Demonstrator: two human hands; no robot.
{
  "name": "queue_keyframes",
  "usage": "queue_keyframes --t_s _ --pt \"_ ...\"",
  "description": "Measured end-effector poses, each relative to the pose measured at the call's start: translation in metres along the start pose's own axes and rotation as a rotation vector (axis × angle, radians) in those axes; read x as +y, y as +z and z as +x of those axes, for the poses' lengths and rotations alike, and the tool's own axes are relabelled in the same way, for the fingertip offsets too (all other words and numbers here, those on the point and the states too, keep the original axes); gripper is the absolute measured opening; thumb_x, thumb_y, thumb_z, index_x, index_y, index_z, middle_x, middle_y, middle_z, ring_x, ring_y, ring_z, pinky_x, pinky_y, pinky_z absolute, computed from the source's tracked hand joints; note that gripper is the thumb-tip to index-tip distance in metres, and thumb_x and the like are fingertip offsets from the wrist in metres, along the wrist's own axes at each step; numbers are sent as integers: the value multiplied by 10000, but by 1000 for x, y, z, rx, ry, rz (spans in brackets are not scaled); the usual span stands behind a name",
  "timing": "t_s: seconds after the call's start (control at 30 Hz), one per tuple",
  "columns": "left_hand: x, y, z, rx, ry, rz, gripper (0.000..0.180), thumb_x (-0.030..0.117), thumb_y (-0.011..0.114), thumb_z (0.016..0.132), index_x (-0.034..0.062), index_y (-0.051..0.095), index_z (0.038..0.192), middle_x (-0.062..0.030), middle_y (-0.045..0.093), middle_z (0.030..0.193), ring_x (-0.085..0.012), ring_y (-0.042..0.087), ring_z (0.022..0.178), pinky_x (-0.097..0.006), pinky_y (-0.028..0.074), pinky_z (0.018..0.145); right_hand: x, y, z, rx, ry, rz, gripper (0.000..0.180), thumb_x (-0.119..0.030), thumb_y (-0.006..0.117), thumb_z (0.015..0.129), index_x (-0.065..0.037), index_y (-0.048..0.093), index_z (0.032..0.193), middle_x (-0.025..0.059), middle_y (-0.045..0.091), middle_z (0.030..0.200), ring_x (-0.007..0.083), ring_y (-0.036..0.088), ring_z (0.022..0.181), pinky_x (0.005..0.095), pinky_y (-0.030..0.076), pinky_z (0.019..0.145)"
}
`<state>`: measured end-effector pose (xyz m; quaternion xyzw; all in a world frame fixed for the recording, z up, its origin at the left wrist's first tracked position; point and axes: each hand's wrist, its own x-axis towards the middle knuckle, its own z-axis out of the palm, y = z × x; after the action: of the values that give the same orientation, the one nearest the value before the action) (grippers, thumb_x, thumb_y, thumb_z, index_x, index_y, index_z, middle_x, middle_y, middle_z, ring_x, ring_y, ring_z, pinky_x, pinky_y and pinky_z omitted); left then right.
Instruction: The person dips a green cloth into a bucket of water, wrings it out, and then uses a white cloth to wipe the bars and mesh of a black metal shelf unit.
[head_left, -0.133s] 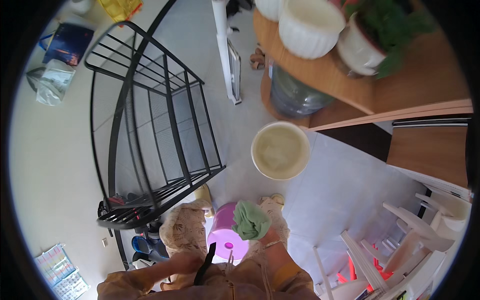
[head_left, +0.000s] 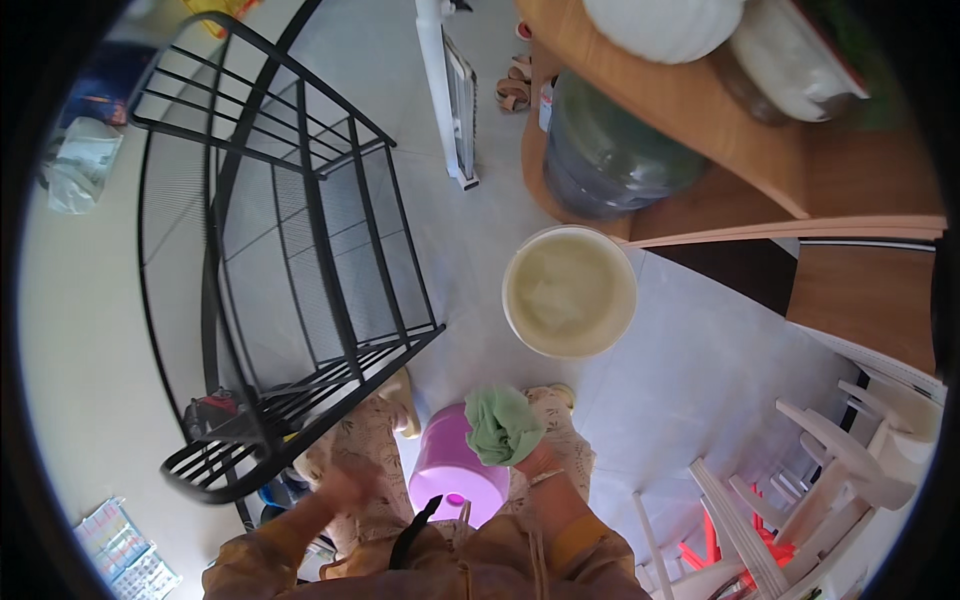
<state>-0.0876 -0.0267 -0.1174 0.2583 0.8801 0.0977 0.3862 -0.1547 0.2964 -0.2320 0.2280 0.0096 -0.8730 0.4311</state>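
Observation:
My right hand [head_left: 540,462] is closed on a bunched green cloth [head_left: 503,425]. It is held in front of my right leg, above the edge of a purple plastic stool [head_left: 460,470] with a hole in its top. My left hand [head_left: 350,486] is over my left leg, close to the lower end of a black metal rack [head_left: 330,250]; its fingers are smeared by motion. Farther ahead on the floor stands a round cream bucket [head_left: 569,355] with cloudy water in it.
A curved wooden shelf unit [head_left: 690,130] with white pots and a large water bottle [head_left: 620,160] borders the bucket. A white pole with a foot [head_left: 450,120] stands ahead. White chairs [head_left: 745,530] and red items are at lower right. A wall [head_left: 90,350] runs along the left.
The view has shifted a little, so the rack, bucket and shelf appear displaced. My left hand has moved forward and slightly left, toward the rack. The green cloth stays in my right hand.

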Motion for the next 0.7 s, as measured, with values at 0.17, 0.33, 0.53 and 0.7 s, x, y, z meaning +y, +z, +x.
queue_keyframes --t_s 0.17,0.33,0.53,0.7 --pt "-24 3 8 320 30 -61 181 90 677 736 63 617 905 -88 580 745 -283 603 676 -362 499 620 -30 32 43 149 -29 -207 427 -289 386 980 -85 376 605 28 263 482 147 211 342 273 165 321" --pt "-32 22 5 424 48 -54 223 129 724 709 66 620 896 -70 567 717 -270 595 648 -350 486 585 -28 46 44 311 -229 -503 364 -251 390 986 -56 426 681 62 348 539 160 249 343 292 191 317" --pt "-28 41 20 643 50 38 284 152 739 710 74 599 944 -67 581 748 -258 608 651 -361 489 537 -20 18 58 24 -470 -275 280 -353 514 956 -76 560 956 55 556 807 172 494 584 300 386 442" --pt "-25 58 28 967 -58 -161 296 128 706 767 68 582 1029 -87 598 785 -276 621 680 -364 501 568 -4 13 41 79 -542 -157 212 -307 582 934 -97 580 959 19 560 778 156 531 645 287 444 511"
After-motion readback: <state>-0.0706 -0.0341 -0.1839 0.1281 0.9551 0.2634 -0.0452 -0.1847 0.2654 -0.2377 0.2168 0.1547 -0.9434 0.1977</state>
